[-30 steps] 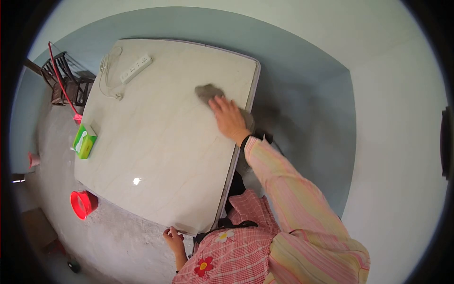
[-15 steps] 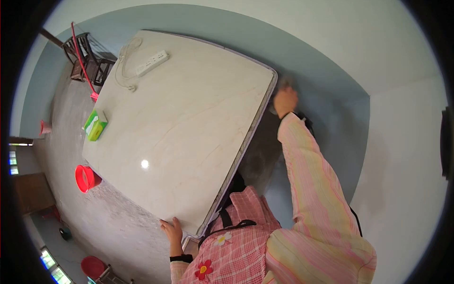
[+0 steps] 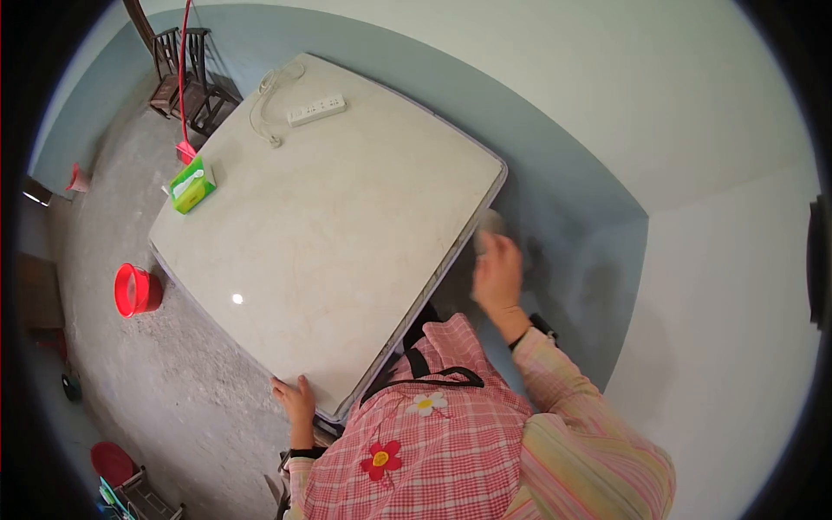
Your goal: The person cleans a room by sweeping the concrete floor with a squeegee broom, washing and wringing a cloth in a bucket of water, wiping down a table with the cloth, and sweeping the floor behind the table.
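My left hand point(image 3: 296, 403) rests at the near corner of a pale marble-look table point(image 3: 347, 234), its thumb and fingers spread on the top's edge. Off the table's right side, beside the wall, my right hand point(image 3: 499, 276) is closed around a small greyish thing point(image 3: 491, 222). That thing is smeared by motion, and its kind cannot be told. Between my hands, the pink checked apron point(image 3: 433, 459) on my body is close against the table's near side.
On the tabletop lie a white power strip point(image 3: 316, 110) with its cord and a green tissue pack point(image 3: 191, 185). A red bucket point(image 3: 137, 290) stands on the floor to the left. Dark chairs point(image 3: 204, 91) and a red-handled dustpan point(image 3: 185, 152) are at the back left. The blue-grey wall point(image 3: 598, 260) borders the right.
My right hand has come back toward my body along the table's right edge, still holding the greyish thing. My left hand stays at the table corner. The camera view has shifted.
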A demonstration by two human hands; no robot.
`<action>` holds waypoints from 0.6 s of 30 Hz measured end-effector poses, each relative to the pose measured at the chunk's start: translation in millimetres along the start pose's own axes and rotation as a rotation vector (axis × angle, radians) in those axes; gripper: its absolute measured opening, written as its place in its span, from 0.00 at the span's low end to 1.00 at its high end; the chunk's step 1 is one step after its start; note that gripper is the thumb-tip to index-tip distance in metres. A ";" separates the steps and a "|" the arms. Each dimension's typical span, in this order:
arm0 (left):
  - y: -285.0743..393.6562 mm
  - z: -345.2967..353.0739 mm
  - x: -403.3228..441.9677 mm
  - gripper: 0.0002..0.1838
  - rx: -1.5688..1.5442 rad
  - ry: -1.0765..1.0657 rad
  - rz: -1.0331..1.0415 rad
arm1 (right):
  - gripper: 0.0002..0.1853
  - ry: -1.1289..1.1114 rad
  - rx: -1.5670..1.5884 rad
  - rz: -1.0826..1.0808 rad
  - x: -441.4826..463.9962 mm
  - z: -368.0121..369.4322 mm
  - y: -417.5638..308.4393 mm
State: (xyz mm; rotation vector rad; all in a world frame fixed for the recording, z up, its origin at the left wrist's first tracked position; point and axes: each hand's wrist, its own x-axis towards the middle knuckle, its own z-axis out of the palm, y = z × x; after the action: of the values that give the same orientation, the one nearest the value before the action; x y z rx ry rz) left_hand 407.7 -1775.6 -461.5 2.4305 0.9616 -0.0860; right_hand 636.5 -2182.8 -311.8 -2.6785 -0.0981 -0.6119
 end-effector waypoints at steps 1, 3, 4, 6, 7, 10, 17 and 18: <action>-2.6 0.4 1.4 0.47 0.002 0.006 -0.001 | 0.23 -0.074 0.045 -0.070 8.2 17.3 -19.4; -6.7 3.5 0.0 0.46 0.031 0.032 -0.015 | 0.19 -0.291 0.268 -0.050 3.0 85.3 -42.7; -7.1 4.7 -1.1 0.46 0.032 0.036 -0.023 | 0.19 -0.286 0.187 -0.410 6.5 97.2 -60.6; -3.0 1.4 -5.8 0.47 0.021 0.037 -0.067 | 0.26 -0.596 0.098 -0.647 8.0 135.9 -81.1; 5.0 -2.4 -8.9 0.47 0.024 0.044 -0.077 | 0.28 -0.644 0.172 -0.711 16.7 151.1 -88.4; 27.2 -3.2 -15.7 0.45 0.042 -0.029 -0.243 | 0.24 -0.536 0.289 -0.769 68.9 194.8 -92.9; 40.0 -7.5 -17.8 0.39 0.230 -0.100 -0.383 | 0.24 -0.302 0.159 -0.338 219.3 265.9 -38.5; 35.1 -4.6 -16.2 0.39 0.229 -0.092 -0.401 | 0.24 -0.288 0.154 -0.319 233.6 268.1 -26.1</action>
State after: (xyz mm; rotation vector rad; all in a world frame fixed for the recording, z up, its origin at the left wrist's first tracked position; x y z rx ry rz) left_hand 418.0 -1804.9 -438.1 2.3705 1.4504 -0.4683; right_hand 951.5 -2059.0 -424.1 -2.6000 -0.6338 -0.2882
